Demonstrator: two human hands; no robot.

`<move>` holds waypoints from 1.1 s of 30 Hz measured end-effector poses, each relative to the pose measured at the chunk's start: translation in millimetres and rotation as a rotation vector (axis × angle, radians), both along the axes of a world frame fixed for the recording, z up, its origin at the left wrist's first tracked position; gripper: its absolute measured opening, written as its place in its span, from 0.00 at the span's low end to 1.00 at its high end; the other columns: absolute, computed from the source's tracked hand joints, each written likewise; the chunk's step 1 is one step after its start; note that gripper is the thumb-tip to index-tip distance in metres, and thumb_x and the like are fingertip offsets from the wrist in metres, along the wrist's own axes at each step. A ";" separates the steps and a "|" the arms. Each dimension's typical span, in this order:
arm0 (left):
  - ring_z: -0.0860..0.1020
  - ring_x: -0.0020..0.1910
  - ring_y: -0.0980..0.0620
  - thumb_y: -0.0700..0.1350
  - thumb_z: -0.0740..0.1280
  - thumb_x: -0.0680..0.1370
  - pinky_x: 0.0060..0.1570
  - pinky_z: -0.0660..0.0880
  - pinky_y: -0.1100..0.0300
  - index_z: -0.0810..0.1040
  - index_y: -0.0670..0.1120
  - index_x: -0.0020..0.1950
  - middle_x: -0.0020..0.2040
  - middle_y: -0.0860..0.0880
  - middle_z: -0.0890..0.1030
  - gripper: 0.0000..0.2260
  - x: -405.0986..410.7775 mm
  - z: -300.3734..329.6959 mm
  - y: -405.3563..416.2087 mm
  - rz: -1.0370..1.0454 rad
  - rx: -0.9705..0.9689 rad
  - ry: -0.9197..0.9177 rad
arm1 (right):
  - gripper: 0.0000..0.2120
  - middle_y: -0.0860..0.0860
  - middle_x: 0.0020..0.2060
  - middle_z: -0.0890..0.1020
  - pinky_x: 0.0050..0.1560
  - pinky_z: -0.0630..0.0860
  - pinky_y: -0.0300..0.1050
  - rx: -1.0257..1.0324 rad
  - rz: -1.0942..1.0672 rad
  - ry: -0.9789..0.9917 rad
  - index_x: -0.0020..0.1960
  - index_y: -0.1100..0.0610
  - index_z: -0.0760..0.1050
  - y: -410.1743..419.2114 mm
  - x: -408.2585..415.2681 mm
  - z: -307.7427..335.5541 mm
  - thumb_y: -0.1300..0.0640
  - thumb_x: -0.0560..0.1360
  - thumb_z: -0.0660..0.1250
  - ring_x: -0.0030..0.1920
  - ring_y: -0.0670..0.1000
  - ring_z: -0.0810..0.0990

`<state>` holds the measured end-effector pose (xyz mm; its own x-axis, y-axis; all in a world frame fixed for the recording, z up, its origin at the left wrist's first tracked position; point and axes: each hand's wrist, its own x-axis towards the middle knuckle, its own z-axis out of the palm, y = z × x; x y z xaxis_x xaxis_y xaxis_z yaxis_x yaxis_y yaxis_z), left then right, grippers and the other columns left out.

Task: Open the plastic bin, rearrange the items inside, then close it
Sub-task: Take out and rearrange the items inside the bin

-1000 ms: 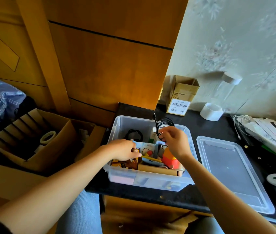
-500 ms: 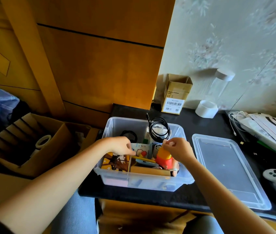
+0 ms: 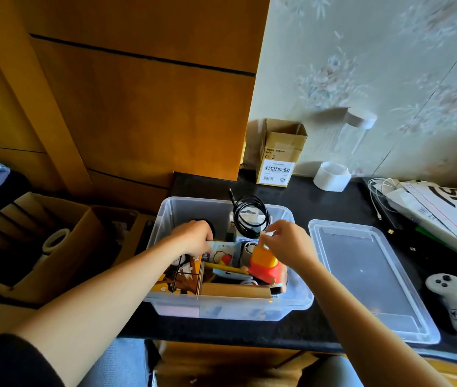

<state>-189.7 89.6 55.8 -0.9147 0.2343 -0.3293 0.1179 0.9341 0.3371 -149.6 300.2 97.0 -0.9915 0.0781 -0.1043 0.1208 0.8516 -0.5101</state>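
Now you're mid-rearranging in the bin [image 3: 165, 219]: left hand [image 3: 193, 237] grips a card [image 3: 223, 254], right hand [image 3: 286, 244] pinches the cable [image 3: 249, 216]; next, seat both flat.

Both forearms are bare. A dark sleeve [image 3: 12, 361] shows at the lower left of the frame, and grey-blue trousers [image 3: 118, 364] cover the lap at the bottom.

Warm, strong light falls from about two o'clock, brightening the pale flowered wallpaper [image 3: 375, 65] and the orange-brown wooden panelling [image 3: 143, 107]. The small open cardboard box [image 3: 280, 153] throws a soft shadow toward nine o'clock. The corner at eight o'clock sinks into deep gloom. Colours look oversaturated. Straight lines bow toward the edges from the wide lens, and fine detail is slightly smeared.
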 end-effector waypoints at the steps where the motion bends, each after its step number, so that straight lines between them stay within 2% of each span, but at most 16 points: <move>1: 0.79 0.45 0.53 0.48 0.68 0.76 0.40 0.75 0.61 0.81 0.49 0.54 0.50 0.51 0.81 0.08 -0.9 1.0 -1.2 0.021 0.020 0.036 | 0.09 0.50 0.47 0.80 0.40 0.73 0.40 0.054 -0.012 0.055 0.52 0.53 0.78 -0.2 -0.3 -0.4 0.51 0.74 0.66 0.45 0.50 0.78; 3: 0.77 0.45 0.53 0.47 0.67 0.78 0.41 0.72 0.60 0.79 0.49 0.55 0.49 0.52 0.78 0.07 -1.9 5.7 -4.8 0.083 0.087 0.120 | 0.10 0.50 0.53 0.78 0.46 0.71 0.41 0.114 0.017 0.246 0.55 0.53 0.77 -3.4 1.2 1.4 0.54 0.74 0.66 0.53 0.51 0.75; 6: 0.74 0.43 0.53 0.47 0.67 0.78 0.40 0.69 0.62 0.77 0.49 0.53 0.48 0.52 0.74 0.06 -1.6 14.6 -12.7 0.117 0.215 0.212 | 0.05 0.49 0.47 0.80 0.47 0.71 0.42 0.141 0.216 0.481 0.47 0.53 0.80 -19.4 5.2 11.2 0.58 0.73 0.67 0.50 0.51 0.74; 7: 0.74 0.39 0.55 0.47 0.67 0.77 0.35 0.69 0.65 0.77 0.50 0.51 0.45 0.53 0.75 0.04 -0.5 17.9 -15.9 0.125 0.268 0.222 | 0.05 0.49 0.44 0.81 0.45 0.72 0.43 0.118 0.314 0.464 0.45 0.54 0.81 -24.9 5.5 13.5 0.59 0.73 0.66 0.47 0.51 0.75; 9: 0.75 0.35 0.58 0.49 0.67 0.77 0.28 0.67 0.68 0.76 0.51 0.47 0.40 0.53 0.78 0.03 2.3 24.2 -22.7 0.175 0.370 0.246 | 0.06 0.49 0.40 0.83 0.45 0.76 0.46 0.110 0.511 0.293 0.42 0.55 0.82 -36.9 6.1 14.4 0.57 0.72 0.66 0.43 0.50 0.78; 12: 0.78 0.42 0.51 0.49 0.63 0.80 0.30 0.71 0.64 0.74 0.47 0.48 0.48 0.45 0.78 0.07 4.0 29.2 -30.9 0.256 0.457 0.288 | 0.15 0.50 0.43 0.82 0.49 0.76 0.45 0.443 0.697 0.038 0.45 0.55 0.81 -53.2 4.7 4.6 0.43 0.72 0.67 0.45 0.50 0.78; 14: 0.76 0.41 0.53 0.49 0.59 0.81 0.25 0.70 0.70 0.71 0.45 0.50 0.52 0.44 0.74 0.08 7.3 29.3 -34.1 0.313 0.513 0.242 | 0.18 0.52 0.45 0.80 0.51 0.70 0.45 0.653 0.733 0.020 0.46 0.57 0.79 -60.7 3.9 -6.0 0.42 0.74 0.64 0.50 0.53 0.75; 16: 0.77 0.38 0.53 0.49 0.58 0.82 0.20 0.71 0.68 0.70 0.44 0.52 0.50 0.45 0.73 0.09 11.5 27.6 -35.8 0.386 0.603 0.167 | 0.16 0.54 0.45 0.80 0.49 0.68 0.46 0.661 0.725 0.041 0.45 0.57 0.78 -63.1 4.7 -12.6 0.44 0.76 0.62 0.50 0.54 0.75; 18: 0.78 0.36 0.53 0.50 0.57 0.82 0.19 0.72 0.66 0.70 0.45 0.54 0.47 0.44 0.74 0.10 14.8 26.2 -38.6 0.440 0.651 0.136 | 0.15 0.53 0.44 0.80 0.44 0.70 0.45 0.549 0.651 0.059 0.45 0.57 0.78 -60.0 3.8 -12.4 0.46 0.76 0.62 0.47 0.54 0.76; 20: 0.78 0.35 0.54 0.51 0.56 0.82 0.19 0.72 0.66 0.69 0.45 0.56 0.44 0.46 0.74 0.10 17.2 26.3 -42.7 0.491 0.675 0.136 | 0.11 0.53 0.39 0.80 0.39 0.74 0.45 0.316 0.489 0.069 0.41 0.56 0.76 -53.6 1.1 -7.9 0.50 0.75 0.62 0.41 0.56 0.77; 23: 0.78 0.38 0.53 0.50 0.54 0.83 0.20 0.74 0.66 0.68 0.46 0.57 0.47 0.45 0.75 0.10 18.3 28.3 -47.4 0.558 0.728 0.143 | 0.14 0.50 0.28 0.71 0.30 0.63 0.44 -0.002 0.238 0.155 0.32 0.55 0.63 -43.2 -5.2 2.8 0.58 0.74 0.62 0.32 0.54 0.69; 25: 0.79 0.40 0.51 0.50 0.53 0.83 0.19 0.74 0.66 0.68 0.46 0.57 0.50 0.43 0.76 0.10 19.7 30.7 -48.4 0.583 0.754 0.151 | 0.13 0.51 0.29 0.72 0.30 0.65 0.44 -0.199 0.097 0.178 0.33 0.56 0.63 -37.7 -8.6 11.9 0.58 0.75 0.62 0.31 0.51 0.70; 27: 0.80 0.39 0.51 0.49 0.53 0.83 0.19 0.73 0.66 0.69 0.45 0.56 0.50 0.43 0.76 0.10 21.1 32.4 -47.0 0.584 0.758 0.150 | 0.11 0.53 0.35 0.78 0.25 0.70 0.38 -0.437 0.007 0.142 0.37 0.58 0.67 -34.6 -9.5 20.0 0.57 0.78 0.60 0.31 0.47 0.75; 29: 0.80 0.38 0.51 0.49 0.53 0.83 0.18 0.71 0.67 0.70 0.44 0.57 0.50 0.43 0.77 0.11 23.5 34.3 -44.2 0.588 0.771 0.134 | 0.11 0.55 0.38 0.80 0.22 0.69 0.32 -0.616 -0.013 0.099 0.41 0.59 0.68 -34.6 -6.8 24.9 0.56 0.80 0.58 0.30 0.45 0.78; 31: 0.80 0.38 0.51 0.49 0.53 0.83 0.18 0.71 0.67 0.70 0.44 0.58 0.50 0.43 0.78 0.12 26.0 35.7 -42.9 0.612 0.784 0.125 | 0.11 0.55 0.39 0.81 0.22 0.69 0.32 -0.665 -0.019 0.138 0.45 0.63 0.70 -35.6 -3.2 25.6 0.55 0.80 0.58 0.29 0.45 0.78; 33: 0.80 0.38 0.52 0.49 0.53 0.84 0.19 0.72 0.67 0.70 0.44 0.59 0.50 0.43 0.78 0.12 28.5 37.6 -43.4 0.631 0.783 0.122 | 0.12 0.54 0.41 0.81 0.23 0.72 0.33 -0.673 -0.049 0.248 0.50 0.65 0.71 -36.0 0.8 24.7 0.55 0.80 0.59 0.34 0.47 0.80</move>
<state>-161.2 46.2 93.4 -0.9633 -0.1931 -0.1865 -0.2463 0.3593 0.9001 -148.8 264.2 121.6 -0.9892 0.1209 0.0822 -0.0367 0.3390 -0.9401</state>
